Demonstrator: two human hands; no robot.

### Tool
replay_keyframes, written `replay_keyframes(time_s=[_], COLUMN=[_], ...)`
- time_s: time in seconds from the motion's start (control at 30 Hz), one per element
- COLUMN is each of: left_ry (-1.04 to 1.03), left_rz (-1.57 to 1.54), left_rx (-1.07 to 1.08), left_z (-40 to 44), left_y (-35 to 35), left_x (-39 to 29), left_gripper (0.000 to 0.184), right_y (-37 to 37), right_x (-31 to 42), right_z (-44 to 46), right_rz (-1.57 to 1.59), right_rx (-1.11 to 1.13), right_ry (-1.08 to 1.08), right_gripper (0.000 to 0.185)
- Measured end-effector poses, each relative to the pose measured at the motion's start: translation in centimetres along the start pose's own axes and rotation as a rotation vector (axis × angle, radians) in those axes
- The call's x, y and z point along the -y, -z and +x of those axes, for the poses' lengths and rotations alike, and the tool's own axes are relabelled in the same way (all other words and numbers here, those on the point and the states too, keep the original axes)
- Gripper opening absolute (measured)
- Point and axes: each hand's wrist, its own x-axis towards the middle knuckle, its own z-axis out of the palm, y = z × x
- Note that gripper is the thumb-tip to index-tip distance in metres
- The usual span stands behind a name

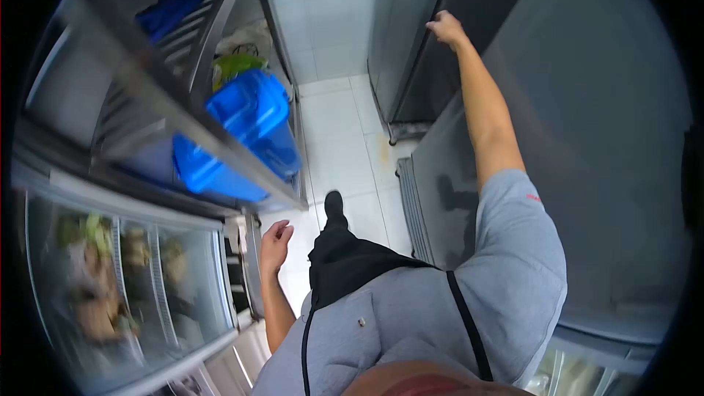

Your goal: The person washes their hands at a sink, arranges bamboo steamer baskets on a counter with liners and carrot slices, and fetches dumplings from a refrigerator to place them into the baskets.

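Note:
My right hand point(446, 28) is stretched far forward, its fingers curled at the near vertical edge of a tall dark grey door point(433, 59). The door's handle, if it has one, does not show. Low at my side hangs my left hand point(275, 243), empty, with thumb and fingers loosely bent and apart. It is nearest to the metal frame at the corner of a glass-fronted display fridge point(194, 271), touching nothing that I can see.
On the left, a metal rack point(213, 37) holds blue plastic bins point(253, 114), a green bag point(236, 66) and blue cloth point(180, 1). A large grey steel panel point(579, 139) stands close on the right. White floor tiles point(337, 147) run between them.

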Motion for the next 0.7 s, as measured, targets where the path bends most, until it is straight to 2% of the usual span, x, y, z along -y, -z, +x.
replay_keyframes(time_s=[0.1,0.17,0.23,0.37,0.47,0.53,0.57,0.6,0.63,0.7], left_ry=[-0.089,-0.152,-0.245,-0.294,-0.729,-0.979,-1.077,-1.071,-1.054,-1.007], left_rz=[0.105,0.1,0.185,0.131,0.065,-0.08,-0.165,-0.144,-0.122,0.005], left_rx=[0.093,0.146,0.307,0.43,0.202,-0.01,-0.123,-0.2,-0.282,-0.657], left_z=[11.2,18.3,24.5,36.9,42.7,44.8,45.2,46.2,47.5,52.0], left_y=[-3.0,-5.0,-7.2,-14.6,-22.0,-24.3,-24.5,-24.1,-23.2,-21.2], left_x=[-8.5,-13.2,-19.1,-27.8,-35.2,-41.4,-44.3,-46.7,-48.1,-48.2], left_gripper=[0.036,0.037,0.036,0.037,0.045,0.053,0.058,0.061,0.064,0.067], right_y=[1.2,1.6,-0.1,1.0,0.2,-1.7,-1.4,-0.7,-1.1,0.3], right_x=[-0.3,1.0,-0.1,0.6,1.3,2.6,3.7,4.7,3.0,2.5], right_z=[8.5,11.2,12.0,11.3,10.6,9.4,9.4,9.5,10.3,12.4], right_rz=[-0.149,-0.168,-0.145,-0.279,-0.195,0.155,0.359,0.407,0.243,-0.139], right_rx=[-0.188,-0.035,-0.134,-0.105,0.045,0.283,0.521,0.563,0.422,0.269], right_ry=[-0.195,-0.275,-0.264,-0.183,0.013,0.28,0.259,0.209,0.244,0.053], right_gripper=[0.051,0.048,0.045,0.038,0.034,0.045,0.053,0.049,0.046,0.041])
